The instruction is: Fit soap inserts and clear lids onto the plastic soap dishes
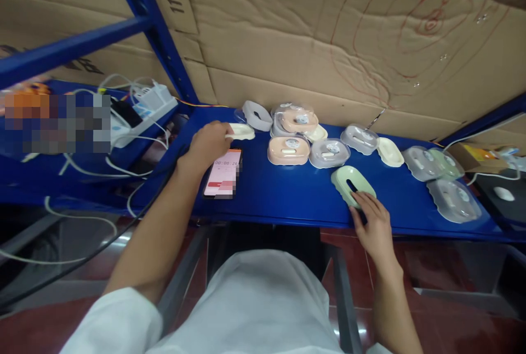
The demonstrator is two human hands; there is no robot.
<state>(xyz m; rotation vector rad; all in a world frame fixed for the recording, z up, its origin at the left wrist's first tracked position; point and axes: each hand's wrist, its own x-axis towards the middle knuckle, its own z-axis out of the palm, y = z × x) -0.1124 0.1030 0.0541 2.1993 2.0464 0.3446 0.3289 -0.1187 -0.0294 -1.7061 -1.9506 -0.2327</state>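
My left hand (pixel 209 144) is closed on the near end of a cream oval soap dish (pixel 243 132), beyond a phone (pixel 222 181) with a timer on its screen. At the front of the table, my right hand (pixel 373 223) grips the near end of a light green soap dish (pixel 349 177) with a dark slot in its middle. The green dish lies tilted towards the right hand. Between the hands sit a peach soap dish (pixel 283 151) and a grey soap dish (pixel 329 153), both under clear lids.
More lidded dishes are stacked at the back, near a grey dish (pixel 257 116). A cream dish (pixel 390 152) and several clear-lidded dishes (pixel 454 200) lie right. Cardboard (pixel 279 41) walls the back. Cables and a power strip (pixel 152 113) are left; a white mouse (pixel 504 194) is far right.
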